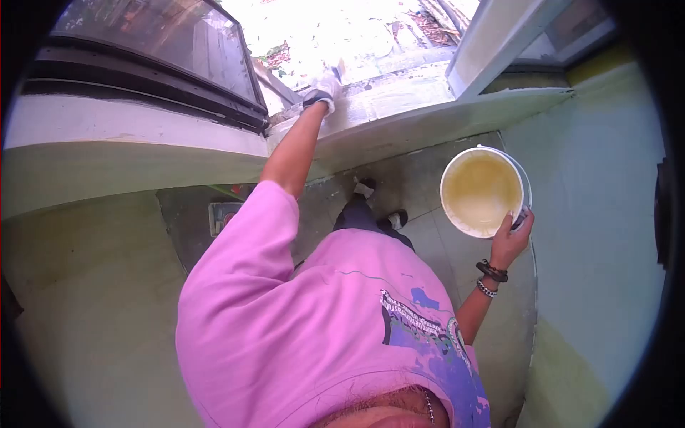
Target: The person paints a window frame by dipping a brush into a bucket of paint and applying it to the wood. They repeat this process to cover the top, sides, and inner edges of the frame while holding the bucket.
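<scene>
Over windowsill (399, 98) with left hand (326, 87) (can't tell its grip). Gripping bucket (471, 175) by rim with right hand (511, 237); best held level.

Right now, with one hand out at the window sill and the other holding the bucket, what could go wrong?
1. The right hand grips the white bucket by its rim, so a slip might spill the pale yellow contents onto the floor tiles.
2. The left hand reaches over the window sill beside the dark-framed window, so the arm might knock the frame.
</scene>
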`<state>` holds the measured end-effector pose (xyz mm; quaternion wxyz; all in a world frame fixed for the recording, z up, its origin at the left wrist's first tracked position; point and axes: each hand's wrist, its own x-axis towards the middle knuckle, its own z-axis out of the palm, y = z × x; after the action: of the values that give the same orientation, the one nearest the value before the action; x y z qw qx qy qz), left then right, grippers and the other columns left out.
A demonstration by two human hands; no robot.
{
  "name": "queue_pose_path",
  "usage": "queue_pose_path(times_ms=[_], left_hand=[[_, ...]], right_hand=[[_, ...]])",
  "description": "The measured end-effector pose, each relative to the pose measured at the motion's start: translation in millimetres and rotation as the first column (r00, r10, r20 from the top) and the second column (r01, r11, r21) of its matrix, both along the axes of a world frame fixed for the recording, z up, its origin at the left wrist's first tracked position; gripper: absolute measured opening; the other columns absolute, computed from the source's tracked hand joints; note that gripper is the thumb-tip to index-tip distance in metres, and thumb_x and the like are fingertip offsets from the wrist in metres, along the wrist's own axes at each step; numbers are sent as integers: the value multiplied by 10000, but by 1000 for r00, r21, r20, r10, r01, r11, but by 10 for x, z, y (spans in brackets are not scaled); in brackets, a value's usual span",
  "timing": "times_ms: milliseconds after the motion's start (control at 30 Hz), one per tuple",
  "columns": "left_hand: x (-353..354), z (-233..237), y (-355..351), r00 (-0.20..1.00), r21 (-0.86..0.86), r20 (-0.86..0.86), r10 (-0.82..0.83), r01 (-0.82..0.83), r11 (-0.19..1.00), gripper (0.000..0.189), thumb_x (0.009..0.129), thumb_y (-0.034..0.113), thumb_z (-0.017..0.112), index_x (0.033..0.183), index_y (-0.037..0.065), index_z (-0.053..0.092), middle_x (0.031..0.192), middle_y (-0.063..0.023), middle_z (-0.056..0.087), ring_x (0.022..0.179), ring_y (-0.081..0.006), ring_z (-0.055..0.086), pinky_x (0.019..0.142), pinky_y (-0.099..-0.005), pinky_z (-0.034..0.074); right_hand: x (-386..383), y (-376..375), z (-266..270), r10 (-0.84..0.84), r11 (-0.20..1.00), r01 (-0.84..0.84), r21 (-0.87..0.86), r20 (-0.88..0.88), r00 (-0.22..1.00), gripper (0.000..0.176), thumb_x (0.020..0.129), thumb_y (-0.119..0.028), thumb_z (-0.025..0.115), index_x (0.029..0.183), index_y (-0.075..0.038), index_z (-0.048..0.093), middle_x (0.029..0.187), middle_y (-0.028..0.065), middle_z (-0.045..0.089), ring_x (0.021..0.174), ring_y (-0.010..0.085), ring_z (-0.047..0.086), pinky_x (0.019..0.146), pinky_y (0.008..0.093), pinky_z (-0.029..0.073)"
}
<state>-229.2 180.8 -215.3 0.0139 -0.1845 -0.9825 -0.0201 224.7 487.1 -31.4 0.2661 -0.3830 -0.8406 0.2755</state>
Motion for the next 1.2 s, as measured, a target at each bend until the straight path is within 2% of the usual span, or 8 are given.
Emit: queue_pose_path(times_ms=[200, 367, 433, 467, 533, 933, 1067, 1200], left_hand=[[56, 168, 121, 991, -254, 80, -110, 127, 959, 231, 837, 109, 476, 940, 32, 668, 818, -181, 667, 764, -310, 674, 655, -405, 536], [313, 617, 133, 999, 217, -41, 13, -4, 976, 223, 869, 106, 458, 966, -4, 626, 730, -148, 649, 670, -235, 662, 538, -361, 518], [485, 908, 158, 857, 684, 514, -41, -380, 623, 176, 932, 140, 464, 1023, 16, 550, 663, -53, 553, 522, -115, 536, 439, -264, 435], [690, 1198, 248, 751, 773, 624, -217, -551, 314, 202, 953, 137, 451, 1113, 34, 520, 685, -41, 546, 540, -104, 529, 458, -227, 432], [1087, 1540, 318, 659, 767, 591, -464, -637, 73, 299, 978, 165, 437, 1247, 35, 455, 750, -36, 563, 582, -78, 528, 491, -206, 439], [2364, 2078, 951, 8, 753, 501, -866, -497, 431, 405, 971, 342, 461, 1302, 117, 517, 668, 31, 471, 525, -44, 423, 449, -209, 364], [2218, 1762, 1326, -196, 758, 275, -941, -558, 338, 456, 912, 194, 444, 1338, 31, 433, 796, -12, 520, 613, -76, 485, 530, -231, 428], [2101, 1470, 1645, -108, 897, 198, -974, -381, 225, 459, 950, 297, 477, 1313, 16, 458, 943, -52, 562, 752, -113, 528, 708, -270, 469]], right_hand=[[-67, -49, 47, -7, 996, 9, -85, 20, 1000, 346, 854, -111, 588, 1156, 34, 502, 1046, 198, 604, 894, 311, 609, 807, 381, 473], [-109, -51, 32, -40, 999, 41, -36, 10, 999, 372, 851, -123, 594, 1173, 36, 497, 1038, 212, 604, 892, 325, 613, 803, 389, 477], [-119, -59, 62, -47, 997, 49, -52, 25, 999, 373, 856, -120, 591, 1177, 43, 497, 1055, 203, 608, 907, 317, 617, 806, 395, 480], [-145, -64, 57, -43, 997, 41, -70, -37, 998, 372, 857, -120, 592, 1177, 44, 497, 1058, 198, 608, 907, 306, 617, 804, 387, 481], [-158, -90, 122, -30, 999, 28, -26, -80, 996, 365, 859, -106, 592, 1178, 42, 498, 1046, 187, 607, 900, 277, 614, 794, 366, 482], [-268, -160, 161, -93, 973, 87, -212, -19, 995, 351, 891, -105, 563, 1195, 46, 474, 1153, 176, 549, 1045, 259, 535, 950, 373, 401], [-224, -150, -18, -207, 965, 217, -149, 78, 975, 400, 911, -176, 554, 1212, 68, 457, 1132, 199, 537, 1045, 299, 514, 963, 406, 379], [-328, -237, 78, -257, 936, 278, -216, 121, 959, 381, 908, -172, 551, 1191, 68, 461, 1130, 186, 528, 1014, 257, 519, 901, 374, 419]])
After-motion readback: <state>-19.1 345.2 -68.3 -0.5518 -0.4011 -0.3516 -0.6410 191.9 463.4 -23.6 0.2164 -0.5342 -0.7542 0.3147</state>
